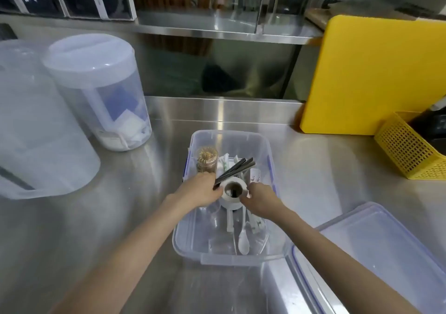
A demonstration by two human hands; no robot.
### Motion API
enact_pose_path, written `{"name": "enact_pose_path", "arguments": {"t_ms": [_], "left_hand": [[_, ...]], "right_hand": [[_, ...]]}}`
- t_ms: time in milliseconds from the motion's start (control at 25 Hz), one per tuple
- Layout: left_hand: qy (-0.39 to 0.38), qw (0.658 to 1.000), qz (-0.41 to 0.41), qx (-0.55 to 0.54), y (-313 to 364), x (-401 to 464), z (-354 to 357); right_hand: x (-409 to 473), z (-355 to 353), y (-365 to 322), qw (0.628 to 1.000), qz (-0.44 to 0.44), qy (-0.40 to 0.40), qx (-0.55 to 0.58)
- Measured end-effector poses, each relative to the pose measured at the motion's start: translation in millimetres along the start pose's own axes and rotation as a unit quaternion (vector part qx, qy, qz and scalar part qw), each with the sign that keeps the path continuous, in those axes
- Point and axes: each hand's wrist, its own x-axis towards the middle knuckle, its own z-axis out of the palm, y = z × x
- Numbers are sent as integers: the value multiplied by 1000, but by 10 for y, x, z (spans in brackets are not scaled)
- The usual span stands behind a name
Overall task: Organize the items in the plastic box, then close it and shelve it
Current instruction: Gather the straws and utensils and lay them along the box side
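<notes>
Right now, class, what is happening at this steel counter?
A person is sorting items inside an open clear plastic box on the counter. The left hand grips a bundle of dark sticks, while the right hand holds a white roll over the box. A toothpick jar and a white spoon lie inside. The box's lid rests on the counter to the right, so the box is not yet closed.

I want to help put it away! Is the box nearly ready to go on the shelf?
Not yet. Both hands, left and right, are in the open plastic box, sorting: the left holds black sticks by a white roll. The lid lies beside it, so closing and shelving remain.
</notes>
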Motion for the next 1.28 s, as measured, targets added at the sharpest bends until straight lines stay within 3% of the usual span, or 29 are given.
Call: {"name": "enact_pose_path", "arguments": {"t_ms": [240,440,880,1080,1280], "left_hand": [[-36,999,-19,-6,-75,132,122],[-25,1000,-15,9,-23,160,184],[-26,999,-33,24,-34,101,215],[19,999,-27,-2,64,29,145],[108,991,0,-75,130,-94,77]], "right_hand": [[150,302,106,998,20,-41,-42],[175,424,116,996,47,-29,-66],[198,406,48,995,94,-46,-2],[124,287,29,994,97,-26,49],[7,130,-29,990,77,45,107]]}}
